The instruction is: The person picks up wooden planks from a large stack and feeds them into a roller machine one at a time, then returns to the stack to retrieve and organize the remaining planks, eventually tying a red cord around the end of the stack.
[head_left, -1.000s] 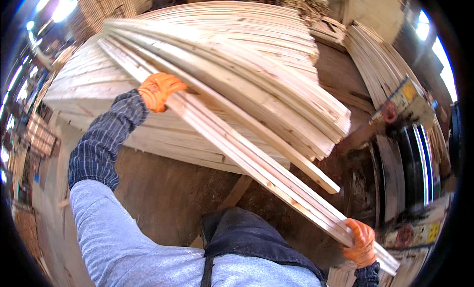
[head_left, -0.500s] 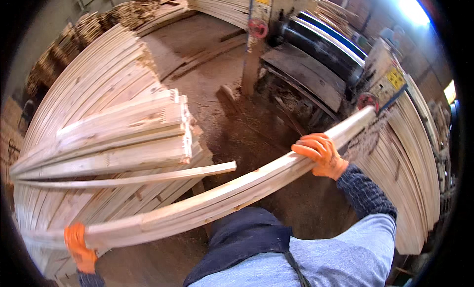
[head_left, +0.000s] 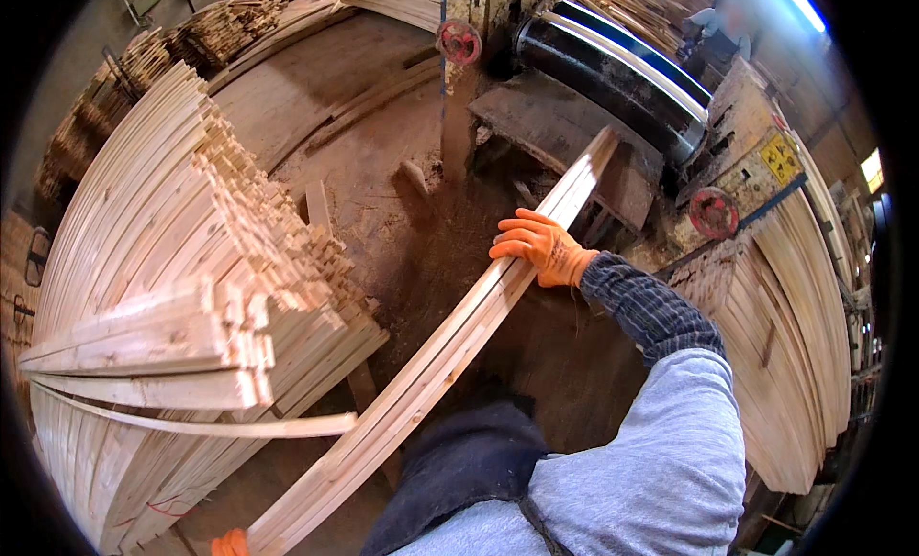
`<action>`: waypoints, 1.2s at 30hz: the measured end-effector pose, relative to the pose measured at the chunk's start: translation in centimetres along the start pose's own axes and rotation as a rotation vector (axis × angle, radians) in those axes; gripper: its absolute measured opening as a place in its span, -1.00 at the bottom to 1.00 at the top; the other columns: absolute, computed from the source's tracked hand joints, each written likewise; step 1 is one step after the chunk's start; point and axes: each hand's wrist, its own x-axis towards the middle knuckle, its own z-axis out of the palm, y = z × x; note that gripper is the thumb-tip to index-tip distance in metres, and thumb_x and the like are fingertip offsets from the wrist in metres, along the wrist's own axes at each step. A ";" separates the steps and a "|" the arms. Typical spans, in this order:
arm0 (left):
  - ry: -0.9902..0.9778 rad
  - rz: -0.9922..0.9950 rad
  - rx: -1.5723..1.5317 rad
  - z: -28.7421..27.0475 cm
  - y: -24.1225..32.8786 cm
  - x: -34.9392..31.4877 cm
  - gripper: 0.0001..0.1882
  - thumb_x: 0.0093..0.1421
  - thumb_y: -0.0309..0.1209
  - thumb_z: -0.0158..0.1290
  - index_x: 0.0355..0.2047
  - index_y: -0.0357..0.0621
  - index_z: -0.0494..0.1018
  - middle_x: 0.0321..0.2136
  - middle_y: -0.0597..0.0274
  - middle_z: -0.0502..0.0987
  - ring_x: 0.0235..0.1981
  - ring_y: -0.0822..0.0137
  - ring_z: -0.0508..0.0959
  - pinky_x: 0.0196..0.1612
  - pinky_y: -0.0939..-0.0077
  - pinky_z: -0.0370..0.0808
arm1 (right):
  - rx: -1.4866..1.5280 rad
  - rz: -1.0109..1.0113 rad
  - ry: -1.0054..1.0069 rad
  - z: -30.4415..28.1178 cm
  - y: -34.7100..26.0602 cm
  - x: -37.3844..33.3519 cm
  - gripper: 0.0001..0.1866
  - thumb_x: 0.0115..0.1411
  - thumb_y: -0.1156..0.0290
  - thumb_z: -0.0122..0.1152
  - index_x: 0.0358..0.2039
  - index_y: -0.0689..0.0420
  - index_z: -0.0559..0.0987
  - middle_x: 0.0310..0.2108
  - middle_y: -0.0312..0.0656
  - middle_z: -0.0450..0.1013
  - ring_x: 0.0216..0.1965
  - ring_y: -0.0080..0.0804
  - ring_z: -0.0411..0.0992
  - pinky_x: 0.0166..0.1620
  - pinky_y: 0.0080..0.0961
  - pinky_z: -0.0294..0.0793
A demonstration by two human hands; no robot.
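A bundle of long pale wooden boards runs slantwise in front of me, from the lower left up to the machine. My right hand, in an orange glove, lies over the bundle near its far end, fingers curled across the top. At the bottom edge my left hand, gloved in orange too, grips the near end; most of it is cut off. The bundle's far end reaches over the metal feed table, short of the black roller.
A large stack of boards stands at left, with a few loose boards on top and one thin strip jutting out. Red handwheels sit on the machine's posts. More boards lean at right. A person is beyond the machine.
The boards have swung from nearly crosswise to pointing at the machine, their far end now over the feed table. My right hand moved left and forward; my left hand went down toward the frame's edge.
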 end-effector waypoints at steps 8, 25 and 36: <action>-0.186 0.097 -0.109 7.5 19.7 10.8 -0.30 0.06 0.02 0.31 0.11 -0.13 0.46 -0.18 0.08 0.56 -0.21 0.07 0.51 -0.10 0.18 0.47 | -0.157 0.147 -0.199 2.0 19.4 -0.6 0.13 -0.23 0.66 0.44 0.43 -0.04 0.21 0.47 -0.12 0.15 0.54 -0.09 -0.02 0.59 -0.12 -0.14; -0.195 -0.049 -0.599 16.8 40.0 28.0 -0.13 -0.19 -0.28 0.37 0.19 -0.26 0.39 -0.07 -0.18 0.55 -0.03 -0.18 0.53 0.11 -0.02 0.44 | 0.274 -0.451 -0.260 8.6 -1.0 4.9 -0.05 -0.29 0.47 0.47 0.26 0.06 0.43 -0.02 -0.10 0.57 -0.02 -0.07 0.57 -0.01 -0.21 0.57; 0.057 -0.124 -0.166 16.5 23.7 12.0 -0.19 -0.06 0.14 0.38 0.05 -0.22 0.57 -0.15 -0.03 0.62 -0.16 0.01 0.61 -0.03 0.14 0.56 | 0.096 -0.220 -0.189 6.1 12.8 1.9 -0.07 -0.19 0.61 0.44 0.28 -0.19 0.44 0.16 -0.27 0.51 0.27 -0.23 0.40 0.49 -0.09 0.10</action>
